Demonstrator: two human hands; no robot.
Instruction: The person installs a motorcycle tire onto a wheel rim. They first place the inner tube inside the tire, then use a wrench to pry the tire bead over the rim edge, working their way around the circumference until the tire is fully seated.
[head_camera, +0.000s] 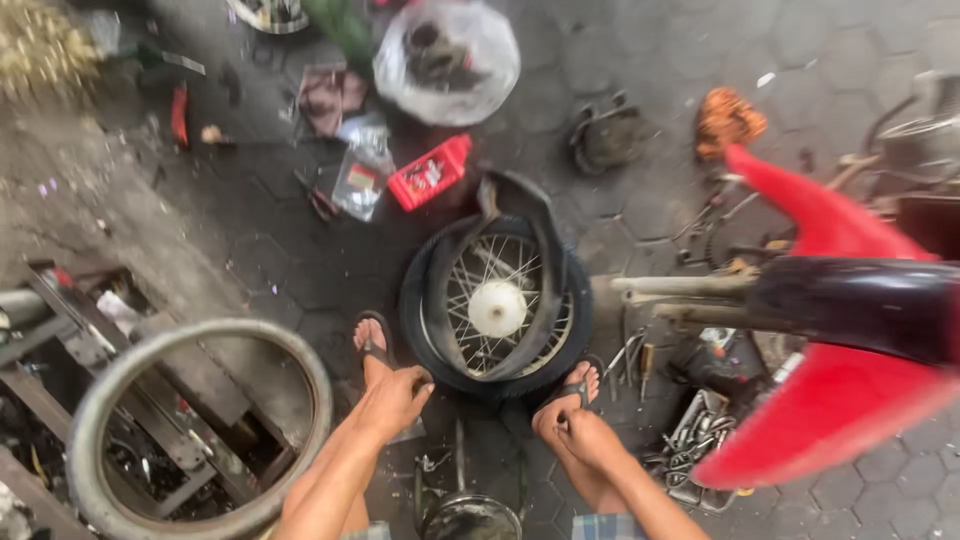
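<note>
A spoked motorcycle wheel (497, 306) lies flat on the paved ground, its black tyre around the rim and a black inner tube (540, 240) draped loosely over it. My left hand (392, 398) rests on my left foot in a sandal, fingers spread, holding nothing. On the other side, at the wheel's near edge, my right hand (583, 435) rests on my right foot, fingers curled; whether it holds something I cannot tell.
A grey tyre (190, 430) lies at lower left over a metal frame. A red motorcycle fender (840, 400) juts in from the right above a tray of tools (690, 445). A red oil bottle (430, 172), a plastic bag (450, 60) and litter lie beyond.
</note>
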